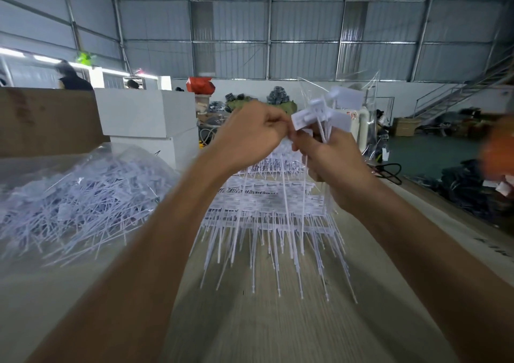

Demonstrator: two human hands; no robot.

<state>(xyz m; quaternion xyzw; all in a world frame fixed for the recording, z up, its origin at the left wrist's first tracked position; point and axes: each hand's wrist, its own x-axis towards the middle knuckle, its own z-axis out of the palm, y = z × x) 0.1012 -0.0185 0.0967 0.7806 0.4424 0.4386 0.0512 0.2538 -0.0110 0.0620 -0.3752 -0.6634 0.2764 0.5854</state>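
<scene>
Both arms reach out straight over the tabletop, and the two hands meet up in the air above its far middle.

The right hand is curled round a bunch of ties. The ties are thin, white and made of plastic. Their flat ends stick up out of the fist, and their long tails hang down below it. The left hand is turned with its back up. Its fingers are bent, and they pinch a flat white tag at the top of the bunch. The two hands are just touching.

Under the hands, rows of ties lie flat in the middle of the tabletop. Their tips point to the near edge. There is small dark print on their flat ends, but it is too blurry to read. Some dark marks near the right edge are too blurry to read too.

A big pile of ties lies on the left side of the tabletop, in clear plastic. Behind it, past the far left corner, stand white boxes. Metal stairs go up far off on the right.
</scene>
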